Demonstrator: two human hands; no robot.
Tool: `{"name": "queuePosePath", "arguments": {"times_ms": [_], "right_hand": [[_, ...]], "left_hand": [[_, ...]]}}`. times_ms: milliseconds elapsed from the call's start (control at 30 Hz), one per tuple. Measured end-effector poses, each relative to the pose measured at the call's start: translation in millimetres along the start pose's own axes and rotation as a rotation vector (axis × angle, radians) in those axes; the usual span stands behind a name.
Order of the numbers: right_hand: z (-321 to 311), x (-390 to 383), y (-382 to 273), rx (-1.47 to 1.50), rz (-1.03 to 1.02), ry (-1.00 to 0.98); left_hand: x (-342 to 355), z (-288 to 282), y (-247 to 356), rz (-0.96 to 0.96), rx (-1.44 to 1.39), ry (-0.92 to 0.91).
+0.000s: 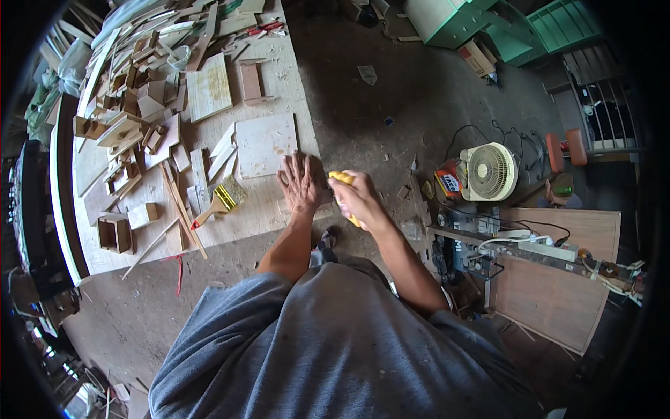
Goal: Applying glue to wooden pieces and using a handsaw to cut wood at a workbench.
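Note:
My left hand (pixel 300 185) lies flat with its fingers spread at the front right corner of the wooden worktable (pixel 241 230). A piece of wood partly shows beneath it. Just to its right, my right hand (pixel 359 200) is closed around a yellow-handled tool (pixel 341 177); its working end is hidden, so I cannot tell the kind. Right beyond my left fingertips is a pale square board (pixel 265 143) with brownish stains. A paintbrush (pixel 222 201) with a wooden handle and a red tip rests left of my left forearm.
Wood offcuts and small wooden boxes (pixel 115 232) crowd the table's left and far side. On the floor at right stand a cream fan (pixel 490 172) and a red container (pixel 449 180). A beam with a power strip (pixel 548 249) and cables lies nearer; green cabinets (pixel 453 24) stand beyond.

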State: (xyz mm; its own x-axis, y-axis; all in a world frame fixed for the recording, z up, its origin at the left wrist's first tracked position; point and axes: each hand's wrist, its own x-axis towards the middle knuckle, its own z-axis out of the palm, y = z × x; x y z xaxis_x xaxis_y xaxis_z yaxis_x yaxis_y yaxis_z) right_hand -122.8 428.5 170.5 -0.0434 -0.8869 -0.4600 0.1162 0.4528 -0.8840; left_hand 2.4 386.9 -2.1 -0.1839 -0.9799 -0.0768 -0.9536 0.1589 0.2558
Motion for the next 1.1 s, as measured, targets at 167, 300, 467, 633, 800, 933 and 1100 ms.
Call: {"name": "queuePosePath", "arguments": {"times_ms": [167, 300, 467, 633, 800, 933, 1100], "right_hand": [[-5, -19, -29, 0.039, 0.112, 0.015], [3, 6, -5, 0.021, 0.06, 0.016], [-3, 2, -1, 0.076, 0.07, 0.032], [-2, -7, -22, 0.014, 0.087, -0.035], [-2, 2, -4, 0.038, 0.032, -0.019], [-4, -13, -20, 0.048, 0.13, -0.061], [-1, -11, -32, -0.029, 0.121, -0.027]], "left_hand": [[9, 8, -8, -0.005, 0.065, 0.026], [4, 16, -8, 0.019, 0.094, 0.072], [5, 10, -3, 0.008, 0.037, 0.04], [4, 11, -13, -0.013, 0.051, 0.022], [5, 0, 0, -0.018, -0.001, -0.018], [2, 7, -13, 0.003, 0.064, 0.044], [3, -4, -7, -0.045, 0.004, -0.034]]}}
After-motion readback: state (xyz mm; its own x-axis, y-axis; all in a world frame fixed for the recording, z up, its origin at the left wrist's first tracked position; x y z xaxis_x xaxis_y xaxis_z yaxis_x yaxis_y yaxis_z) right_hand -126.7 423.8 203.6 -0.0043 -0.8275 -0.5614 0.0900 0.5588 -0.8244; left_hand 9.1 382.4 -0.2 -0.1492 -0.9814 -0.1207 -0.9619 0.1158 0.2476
